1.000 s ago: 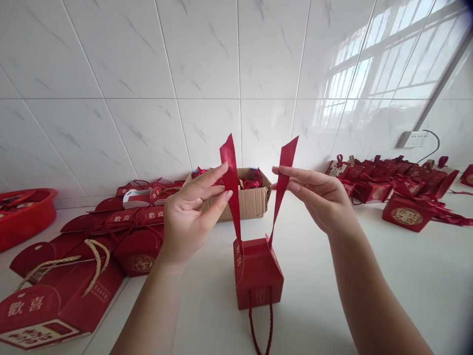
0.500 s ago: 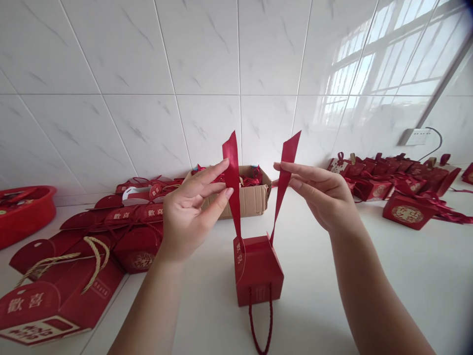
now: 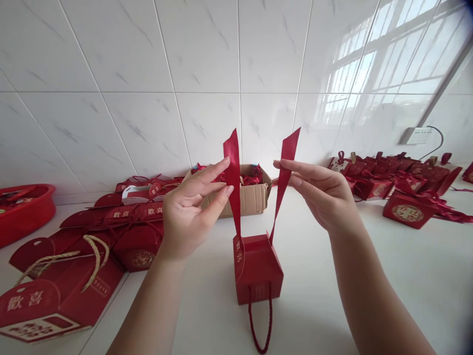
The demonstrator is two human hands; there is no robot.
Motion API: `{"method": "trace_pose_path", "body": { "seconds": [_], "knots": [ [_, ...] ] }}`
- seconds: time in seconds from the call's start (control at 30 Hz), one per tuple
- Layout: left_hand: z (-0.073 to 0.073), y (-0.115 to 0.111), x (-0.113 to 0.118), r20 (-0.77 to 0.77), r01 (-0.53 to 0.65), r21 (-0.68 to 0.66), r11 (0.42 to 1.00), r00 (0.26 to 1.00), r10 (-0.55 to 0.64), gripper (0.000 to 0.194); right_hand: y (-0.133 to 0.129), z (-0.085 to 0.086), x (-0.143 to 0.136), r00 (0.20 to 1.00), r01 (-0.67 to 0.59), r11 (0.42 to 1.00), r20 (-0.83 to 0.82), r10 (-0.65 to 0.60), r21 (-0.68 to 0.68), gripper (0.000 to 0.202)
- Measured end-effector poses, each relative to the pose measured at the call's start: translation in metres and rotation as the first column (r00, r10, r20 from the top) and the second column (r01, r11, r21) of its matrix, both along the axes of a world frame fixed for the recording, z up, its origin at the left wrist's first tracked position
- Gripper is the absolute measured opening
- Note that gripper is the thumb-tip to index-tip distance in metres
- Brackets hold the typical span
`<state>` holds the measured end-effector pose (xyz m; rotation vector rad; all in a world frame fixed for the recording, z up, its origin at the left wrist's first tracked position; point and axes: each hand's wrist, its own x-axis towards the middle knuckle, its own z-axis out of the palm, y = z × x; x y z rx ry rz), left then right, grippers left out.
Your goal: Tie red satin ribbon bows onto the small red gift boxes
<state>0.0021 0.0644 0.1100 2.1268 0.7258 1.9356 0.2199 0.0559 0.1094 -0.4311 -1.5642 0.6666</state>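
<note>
A small red gift box (image 3: pixel 258 268) stands on the white table in front of me, its dark red rope handle (image 3: pixel 260 340) hanging down over the near side. Two tails of a red ribbon rise from the top of the box, spread apart in a V. My left hand (image 3: pixel 192 212) pinches the left ribbon tail (image 3: pixel 232 172) between fingers and thumb. The right ribbon tail (image 3: pixel 288 153) is held by my right hand (image 3: pixel 323 195) between thumb and fingertips. Both slanted ribbon ends stick up above my fingers.
Behind the box, a cardboard box (image 3: pixel 254 199) holds red ribbons. Several red gift boxes (image 3: pixel 136 249) crowd the left, one with cream rope handles (image 3: pixel 96 261). A red plastic basin (image 3: pixel 27 212) sits far left. More red boxes (image 3: pixel 408 209) stand at right, near a power strip (image 3: pixel 417 135).
Almost nothing differs. Both hands keep the ribbon tails raised in the same place, and the view has shifted very slightly.
</note>
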Motion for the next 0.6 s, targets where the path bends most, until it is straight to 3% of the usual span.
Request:
{"method": "trace_pose_path", "body": {
  "seconds": [0.2, 0.33, 0.5, 0.6],
  "knots": [
    [0.001, 0.0, 0.001, 0.041, 0.008, 0.025, 1.0, 0.999, -0.009, 0.044, 0.004, -0.002, -0.004, 0.994, 0.045, 0.998, -0.099, -0.048, -0.032, 0.019],
    [0.0, 0.0, 0.005, 0.093, 0.01, 0.043, 0.999, 0.996, -0.014, 0.027, 0.006, -0.004, -0.009, 0.988, 0.061, 0.994, -0.136, -0.074, -0.094, 0.016],
    [0.001, -0.004, 0.009, 0.103, 0.021, -0.059, 0.998, 0.995, -0.015, 0.019, 0.006, -0.004, -0.012, 0.983, 0.067, 0.985, -0.159, -0.092, -0.156, 0.033],
    [0.002, -0.007, 0.012, 0.102, 0.028, -0.106, 0.994, 0.995, -0.017, 0.02, 0.005, -0.002, -0.012, 0.975, 0.033, 0.983, -0.211, -0.071, -0.18, 0.027]
  ]
}}
